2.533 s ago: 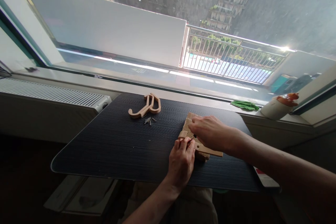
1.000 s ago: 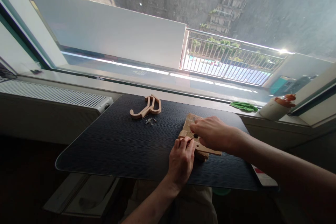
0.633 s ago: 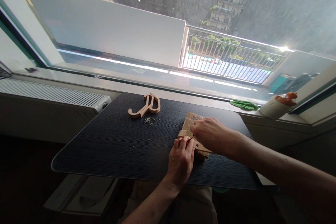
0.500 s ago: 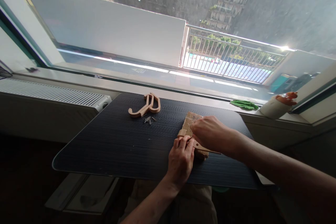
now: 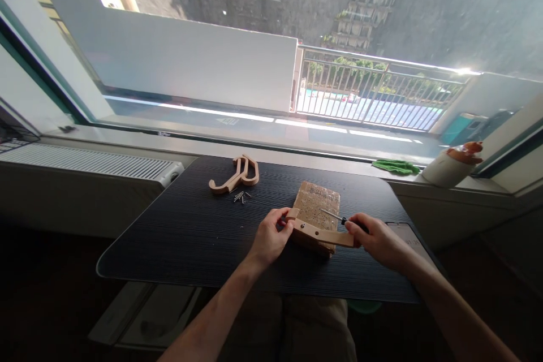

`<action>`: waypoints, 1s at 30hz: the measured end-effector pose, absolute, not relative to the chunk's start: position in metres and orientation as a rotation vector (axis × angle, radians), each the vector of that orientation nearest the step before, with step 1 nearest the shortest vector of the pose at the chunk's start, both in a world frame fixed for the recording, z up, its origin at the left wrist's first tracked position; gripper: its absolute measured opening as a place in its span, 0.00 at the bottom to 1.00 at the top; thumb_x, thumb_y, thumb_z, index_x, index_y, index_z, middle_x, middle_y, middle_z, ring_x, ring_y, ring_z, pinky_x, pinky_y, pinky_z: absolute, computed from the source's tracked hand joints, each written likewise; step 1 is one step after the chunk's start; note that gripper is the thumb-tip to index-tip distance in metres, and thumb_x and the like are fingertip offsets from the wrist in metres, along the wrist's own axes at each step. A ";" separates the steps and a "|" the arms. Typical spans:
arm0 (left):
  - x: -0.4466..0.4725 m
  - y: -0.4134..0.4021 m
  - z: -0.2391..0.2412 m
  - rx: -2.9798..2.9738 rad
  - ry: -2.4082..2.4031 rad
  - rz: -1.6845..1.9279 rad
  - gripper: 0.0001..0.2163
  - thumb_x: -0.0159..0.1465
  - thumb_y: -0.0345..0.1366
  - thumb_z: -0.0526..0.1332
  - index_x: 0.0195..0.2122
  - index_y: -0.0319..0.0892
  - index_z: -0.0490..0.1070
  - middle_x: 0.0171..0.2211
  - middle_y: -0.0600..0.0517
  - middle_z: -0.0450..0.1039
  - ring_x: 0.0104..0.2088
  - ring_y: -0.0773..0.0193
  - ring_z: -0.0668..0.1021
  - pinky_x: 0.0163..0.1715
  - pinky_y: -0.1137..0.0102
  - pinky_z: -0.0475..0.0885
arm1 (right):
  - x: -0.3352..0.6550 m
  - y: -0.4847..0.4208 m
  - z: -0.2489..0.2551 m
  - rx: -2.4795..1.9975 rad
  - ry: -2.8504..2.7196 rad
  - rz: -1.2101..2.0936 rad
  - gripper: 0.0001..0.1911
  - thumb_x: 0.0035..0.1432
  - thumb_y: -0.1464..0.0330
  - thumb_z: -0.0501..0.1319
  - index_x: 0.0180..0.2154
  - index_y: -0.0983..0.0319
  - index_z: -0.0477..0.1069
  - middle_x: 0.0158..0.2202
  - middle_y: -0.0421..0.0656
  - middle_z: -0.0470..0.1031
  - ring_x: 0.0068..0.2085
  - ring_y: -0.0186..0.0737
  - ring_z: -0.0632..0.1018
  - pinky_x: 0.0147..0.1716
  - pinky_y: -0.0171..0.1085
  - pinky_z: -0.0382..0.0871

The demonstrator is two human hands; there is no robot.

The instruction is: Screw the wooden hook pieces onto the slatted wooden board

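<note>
A pale wooden hook (image 5: 324, 236) with two holes along its flat face lies across the near part of a brown, tape-wrapped block (image 5: 314, 203). The block's top is dotted with small holes. My left hand (image 5: 271, 233) pinches the hook's curved left end. In my right hand (image 5: 373, 237) is a screwdriver (image 5: 335, 216), its metal shaft pointing left above the block; those same fingers also touch the hook's right end. Something small and metallic shows in the hook's left hole. Farther left lie more wooden hooks (image 5: 229, 182), and several screws (image 5: 240, 197) rest in front of them.
All this lies on a dark table (image 5: 190, 237) with rounded corners. A phone (image 5: 409, 240) sits by its right edge, partly behind my right forearm. On the windowsill are a green cloth (image 5: 395, 167) and a white pot (image 5: 449, 169). A radiator (image 5: 89, 161) stands left.
My right hand has moved from above the block to the right, uncovering the block and the screwdriver. My left hand has shifted left to the hook's end, and the hook's holes now face up.
</note>
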State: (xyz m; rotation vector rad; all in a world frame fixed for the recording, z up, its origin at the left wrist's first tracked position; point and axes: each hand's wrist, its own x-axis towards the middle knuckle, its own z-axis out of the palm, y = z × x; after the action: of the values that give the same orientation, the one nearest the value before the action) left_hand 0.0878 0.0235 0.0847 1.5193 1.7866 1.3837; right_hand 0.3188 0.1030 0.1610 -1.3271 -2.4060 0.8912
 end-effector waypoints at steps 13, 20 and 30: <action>0.100 0.039 0.089 1.453 2.029 1.212 0.17 0.53 0.49 0.58 0.38 0.43 0.66 0.36 0.52 0.68 0.34 0.65 0.72 0.35 0.71 0.67 | 0.300 0.102 0.130 -1.202 -2.145 1.013 0.11 0.52 0.60 0.54 0.32 0.62 0.66 0.27 0.39 0.70 0.29 0.35 0.69 0.28 0.33 0.60; 0.092 0.033 0.101 1.485 1.841 1.140 0.14 0.58 0.45 0.54 0.40 0.42 0.69 0.38 0.50 0.69 0.37 0.63 0.73 0.39 0.68 0.67 | 0.318 0.080 0.162 -1.330 -2.015 0.508 0.17 0.57 0.57 0.49 0.27 0.61 0.67 0.30 0.42 0.68 0.30 0.36 0.69 0.29 0.33 0.59; 0.095 0.028 0.094 1.569 1.471 1.101 0.24 0.50 0.30 0.61 0.50 0.44 0.64 0.45 0.49 0.67 0.37 0.65 0.73 0.39 0.68 0.70 | 0.277 0.062 0.153 -1.318 -1.877 0.899 0.15 0.57 0.58 0.51 0.37 0.62 0.65 0.28 0.42 0.74 0.29 0.37 0.73 0.28 0.33 0.63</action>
State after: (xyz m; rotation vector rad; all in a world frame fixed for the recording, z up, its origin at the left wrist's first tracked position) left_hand 0.0954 0.0279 0.0942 1.5688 1.4707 1.1013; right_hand 0.2767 0.0624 0.1525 -1.3176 -1.8769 0.8992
